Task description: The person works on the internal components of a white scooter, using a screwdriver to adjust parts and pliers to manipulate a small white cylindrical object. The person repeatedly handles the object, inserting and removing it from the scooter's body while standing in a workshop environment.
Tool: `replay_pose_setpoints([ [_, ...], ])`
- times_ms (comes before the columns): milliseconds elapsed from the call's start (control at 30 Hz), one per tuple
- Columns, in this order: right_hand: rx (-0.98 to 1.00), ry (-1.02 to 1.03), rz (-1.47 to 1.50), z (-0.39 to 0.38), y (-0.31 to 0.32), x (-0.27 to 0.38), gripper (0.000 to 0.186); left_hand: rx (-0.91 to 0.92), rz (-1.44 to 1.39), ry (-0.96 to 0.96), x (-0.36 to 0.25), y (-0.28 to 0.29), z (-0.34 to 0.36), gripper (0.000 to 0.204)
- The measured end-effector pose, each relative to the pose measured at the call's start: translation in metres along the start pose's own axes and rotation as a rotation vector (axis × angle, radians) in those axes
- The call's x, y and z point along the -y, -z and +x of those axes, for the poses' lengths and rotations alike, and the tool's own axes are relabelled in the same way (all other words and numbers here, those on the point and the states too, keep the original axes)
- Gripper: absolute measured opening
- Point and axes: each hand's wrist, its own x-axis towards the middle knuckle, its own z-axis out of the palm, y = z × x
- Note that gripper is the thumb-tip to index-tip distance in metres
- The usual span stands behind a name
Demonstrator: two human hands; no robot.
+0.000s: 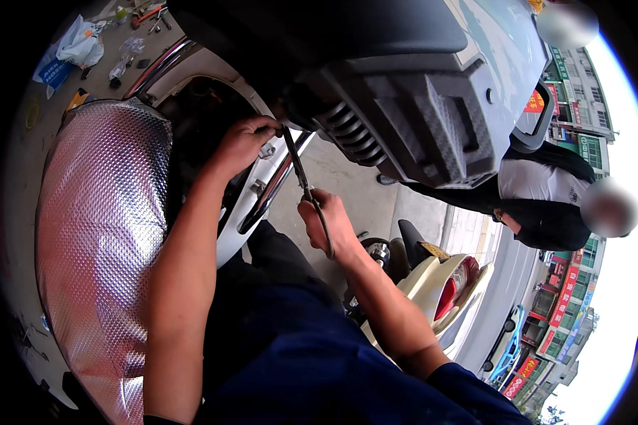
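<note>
Tool [297, 161] spanning 2 hands beside a white panel [231, 242]

The tool is long, dark and plier-like or scissor-like; I cannot tell which. It slants between the hands, crossing near the chrome strip [277, 183] on the panel, with its tip just beside the shadowed edge of the grey cover [432, 117]. Left hand [239, 145]: fingers bent and drawn together at the tip; whether they pinch the tool or a small part there, I cannot tell. Right hand [329, 223]: closed around the handles, lower and nearer the body. The open bay [191, 124] lies to the left of the left hand, and a silver pad [103, 219] stands past it.

The step in hand, as I judge it, is close work at the tip, 1 hand guiding and the other working the handles. Such a move calls for a steady tip, the left fingers clear of the bite, and even pressure from the right.

Writing: a white-and-blue bag [80, 44] on the floor carries printed letters; a pale shirt [542, 183] on a bystander has small dark print, too small to read. Across the street, red signs [564, 301] bear light characters, and green signs show too. I can make out no marking on the tool
</note>
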Motion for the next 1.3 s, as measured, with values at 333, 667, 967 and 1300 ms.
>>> replay_pose_setpoints([
  [333, -0.147, 0.102, -0.279, -0.031, 0.004, 0.007, 0.026, -0.170, -0.208, 0.114, -0.014, 0.002, -0.009, 0.014],
  [667, -0.176, 0.172, -0.658, -0.009, 0.014, 0.021, 0.035, -0.240, -0.374, 0.028, -0.010, 0.001, -0.014, 0.019],
  [967, -0.226, 0.329, -0.671, 0.006, 0.025, 0.016, 0.034, -0.271, -0.006, -0.063, -0.009, 0.006, -0.017, 0.019],
  [1300, -0.182, 0.385, -0.797, 0.016, 0.029, 0.026, 0.033, -0.186, -0.285, 0.091, -0.011, 0.019, -0.017, 0.012],
])
